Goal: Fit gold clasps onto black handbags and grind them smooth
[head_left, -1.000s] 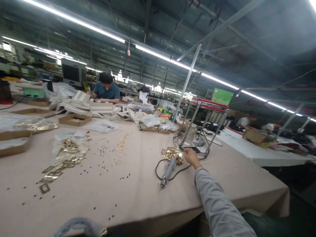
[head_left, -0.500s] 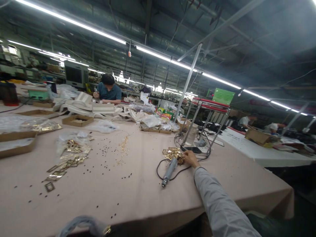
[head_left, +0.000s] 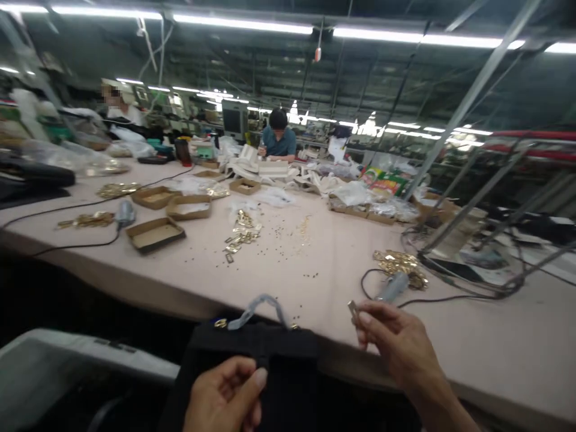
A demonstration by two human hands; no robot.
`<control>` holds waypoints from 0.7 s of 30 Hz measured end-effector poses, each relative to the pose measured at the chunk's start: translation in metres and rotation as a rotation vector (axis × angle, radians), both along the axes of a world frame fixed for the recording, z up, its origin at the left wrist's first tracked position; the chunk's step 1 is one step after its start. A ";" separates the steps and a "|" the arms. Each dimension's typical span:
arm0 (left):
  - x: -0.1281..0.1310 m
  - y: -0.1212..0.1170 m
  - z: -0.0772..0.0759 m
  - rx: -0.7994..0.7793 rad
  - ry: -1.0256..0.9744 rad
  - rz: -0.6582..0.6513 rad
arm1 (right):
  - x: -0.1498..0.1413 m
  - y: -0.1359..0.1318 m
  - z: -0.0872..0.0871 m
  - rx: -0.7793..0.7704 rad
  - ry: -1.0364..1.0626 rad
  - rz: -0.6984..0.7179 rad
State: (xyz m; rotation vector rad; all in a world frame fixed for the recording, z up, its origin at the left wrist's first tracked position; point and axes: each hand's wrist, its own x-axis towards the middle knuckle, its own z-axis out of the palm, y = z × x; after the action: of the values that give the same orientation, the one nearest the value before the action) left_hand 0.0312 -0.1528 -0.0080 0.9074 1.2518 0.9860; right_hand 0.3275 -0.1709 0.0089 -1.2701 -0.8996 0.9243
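Note:
My left hand [head_left: 225, 393] pinches the front of a black bag [head_left: 265, 360] held low before me, thumb and fingers closed on its fabric. A pale grey handle [head_left: 258, 307] with gold rings arches over the bag's top. My right hand [head_left: 396, 345] is raised at the table edge, fingers pinched on a small gold metal piece [head_left: 352, 308]. Behind that hand a grey corded hand tool [head_left: 392, 288] lies on the pink table [head_left: 288, 264] beside a heap of gold metal fittings [head_left: 398, 264].
Shallow cardboard trays [head_left: 155, 233], loose gold buckles [head_left: 240, 234] and small dark studs lie scattered across the table. A metal stand [head_left: 472, 210] with cables rises at right. A person in a blue shirt [head_left: 278, 141] sits at the far end, another person [head_left: 119, 108] at far left.
My right hand has left the heap of fittings and come back to the table edge holding a small gold piece. The view swung left and down, bringing the black bag and my left hand into sight.

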 end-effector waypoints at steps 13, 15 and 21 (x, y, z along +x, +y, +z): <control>0.001 -0.015 0.007 0.069 -0.213 -0.163 | -0.166 -0.043 -0.021 0.115 -0.107 -0.037; 0.001 -0.017 0.008 0.067 -0.234 -0.160 | -0.169 -0.045 -0.022 0.129 -0.126 -0.035; 0.000 -0.019 0.007 0.069 -0.241 -0.142 | -0.179 -0.047 -0.030 0.207 -0.150 -0.058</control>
State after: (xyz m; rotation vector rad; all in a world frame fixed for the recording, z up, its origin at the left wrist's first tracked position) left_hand 0.0315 -0.1722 -0.0006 0.8893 0.9429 0.9979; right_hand 0.1481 -0.2183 -0.0214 -1.1911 -1.0426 0.6774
